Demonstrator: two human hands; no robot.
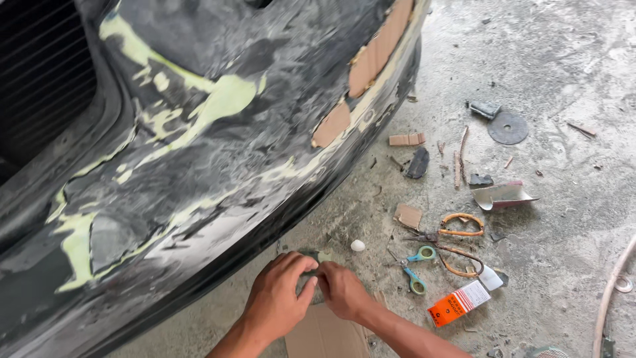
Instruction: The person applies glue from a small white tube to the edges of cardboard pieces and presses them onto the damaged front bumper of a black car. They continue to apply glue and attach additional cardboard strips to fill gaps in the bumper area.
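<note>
1. small dark grey pad-like piece point(309, 284), mostly hidden; lies on the concrete floor just below the lower edge of the bumper, pinched between both hands. its exact kind cannot be told.
2. left hand point(277, 299): fingers curled over the piece from the left, closed on it.
3. right hand point(342, 289): fingertips pressed to the same piece from the right, closed on it, touching the left hand.
4. flat brown cardboard sheet point(326, 335): under the wrists, on the floor.
5. large black sanded car bumper with yellow-green filler patches point(199, 132): above and just beside the hands; tan patches near its upper edge.
6. small white rounded lump point(358, 245): near, to the right of the hands.
7. teal-handled scissors point(416, 268); orange-handled pliers point(457, 229); orange and white flat box point(458, 303): further right, well apart from the hands.
8. handling note, as a judgement: the piece is best worked with both thumbs holding it flat against the floor, fingers kept short on it, and the grit on the concrete kept off its face.
</note>
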